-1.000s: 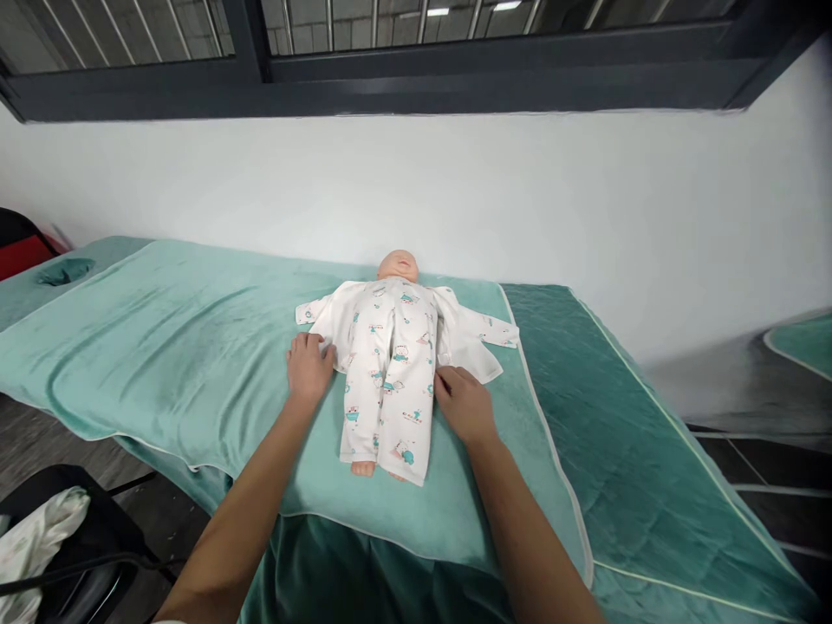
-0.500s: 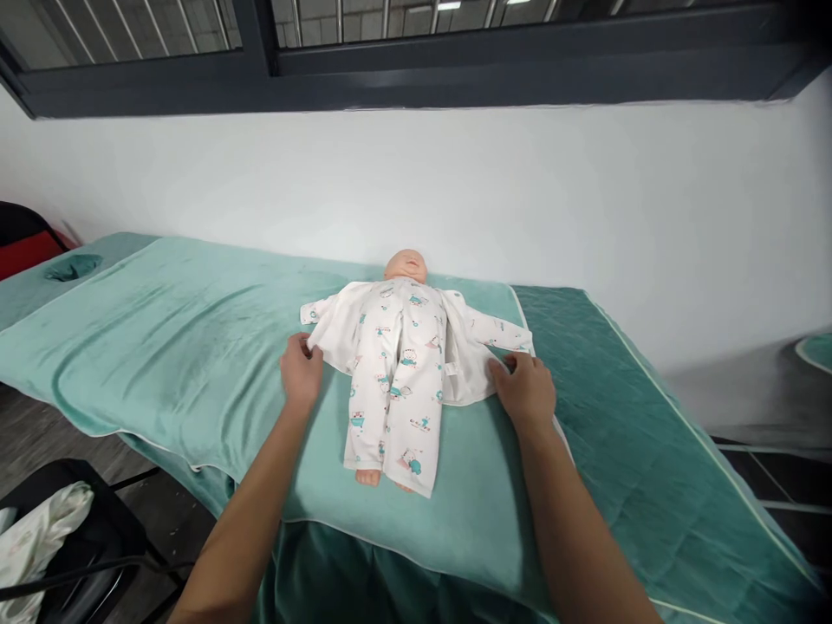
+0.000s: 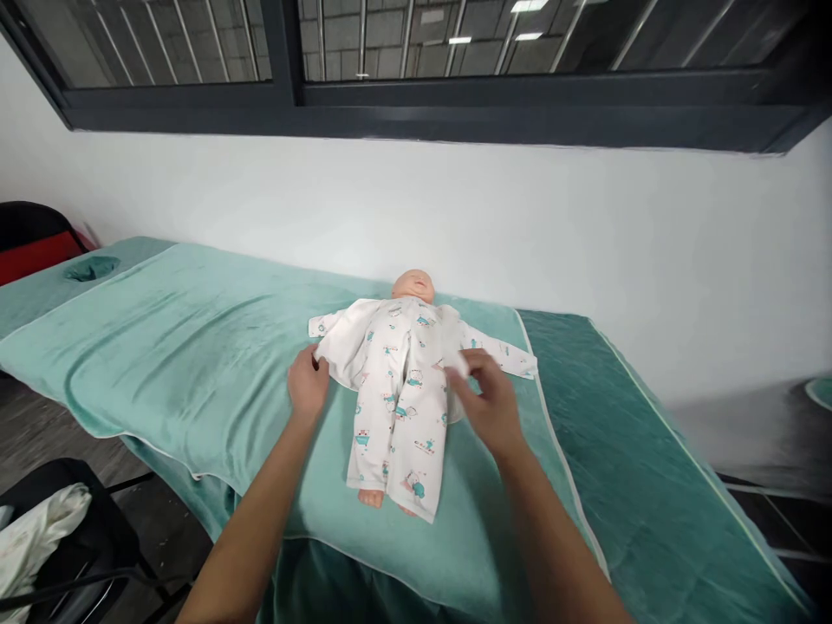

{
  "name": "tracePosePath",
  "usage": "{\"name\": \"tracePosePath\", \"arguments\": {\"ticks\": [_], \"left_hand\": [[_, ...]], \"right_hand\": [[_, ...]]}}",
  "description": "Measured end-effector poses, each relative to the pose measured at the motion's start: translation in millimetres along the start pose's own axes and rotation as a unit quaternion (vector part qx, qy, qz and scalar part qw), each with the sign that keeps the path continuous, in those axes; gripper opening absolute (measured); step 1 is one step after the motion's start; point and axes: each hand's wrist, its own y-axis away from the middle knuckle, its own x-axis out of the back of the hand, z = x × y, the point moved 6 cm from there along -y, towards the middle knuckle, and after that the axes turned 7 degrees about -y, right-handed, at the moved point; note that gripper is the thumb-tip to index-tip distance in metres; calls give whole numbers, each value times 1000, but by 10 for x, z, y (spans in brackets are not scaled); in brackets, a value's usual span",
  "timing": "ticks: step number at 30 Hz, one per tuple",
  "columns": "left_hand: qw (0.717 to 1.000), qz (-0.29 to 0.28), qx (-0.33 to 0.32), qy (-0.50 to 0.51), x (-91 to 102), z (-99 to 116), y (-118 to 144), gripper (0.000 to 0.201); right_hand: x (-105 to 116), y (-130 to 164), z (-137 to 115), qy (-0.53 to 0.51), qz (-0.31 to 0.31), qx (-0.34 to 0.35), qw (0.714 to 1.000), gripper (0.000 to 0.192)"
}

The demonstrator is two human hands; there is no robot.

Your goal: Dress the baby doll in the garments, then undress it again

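Observation:
A baby doll (image 3: 413, 284) lies face up on a green towel (image 3: 182, 364), feet toward me. It wears printed white trousers (image 3: 398, 416), and an open white jacket (image 3: 354, 342) is spread under it. My left hand (image 3: 308, 383) pinches the jacket's left flap at its lower edge. My right hand (image 3: 489, 400), blurred, is closed on the jacket's right flap and holds it lifted over the doll's side.
The towel covers a green padded bed (image 3: 624, 451) standing against a white wall under a dark window frame. A black chair (image 3: 71, 537) with a white cloth (image 3: 32, 542) stands at the lower left. A red and black seat (image 3: 32, 247) is at the far left.
My right hand moved out to the jacket's right flap, took hold of it and now carries it back inward over the doll. My left hand stayed at the left flap.

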Motion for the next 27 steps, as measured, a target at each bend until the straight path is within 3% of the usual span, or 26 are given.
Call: {"name": "tracePosePath", "arguments": {"ticks": [2,3,5,9,13,17,19,21,23,24,25,27], "left_hand": [[1000,4,1,-13,4,-7,-5,43],[1000,6,3,-17,5,-12,-5,45],[1000,5,2,-20,-2,-12,0,47],[1000,0,11,-2,-57,-23,-69,46],[994,-38,37,91,-199,53,-337,35],[962,-58,36,263,-142,467,-458,21],[951,-68,-28,300,5,820,-349,21],[934,-138,-138,300,105,1210,-138,18],[888,-274,-259,263,81,1525,140,17],[866,-321,-290,251,56,1601,240,19],[854,-350,-297,245,24,1629,286,21],[868,-340,-254,258,-39,1595,195,21]], "right_hand": [[-236,5,-225,13,-105,34,994,22],[-279,11,-270,17,-118,38,992,21],[-221,-6,-245,9,-67,32,997,21],[-10,-138,82,-8,73,-47,996,22],[-58,-453,343,19,111,-138,984,20],[-258,-813,471,50,93,-163,981,18],[-356,-897,540,64,76,-174,980,16],[-422,-889,602,65,71,-183,978,14],[-453,-822,644,50,79,-190,977,14],[-460,-784,658,38,83,-194,977,16],[-464,-751,670,25,86,-198,976,17],[-465,-713,690,1,90,-208,974,21]]}}
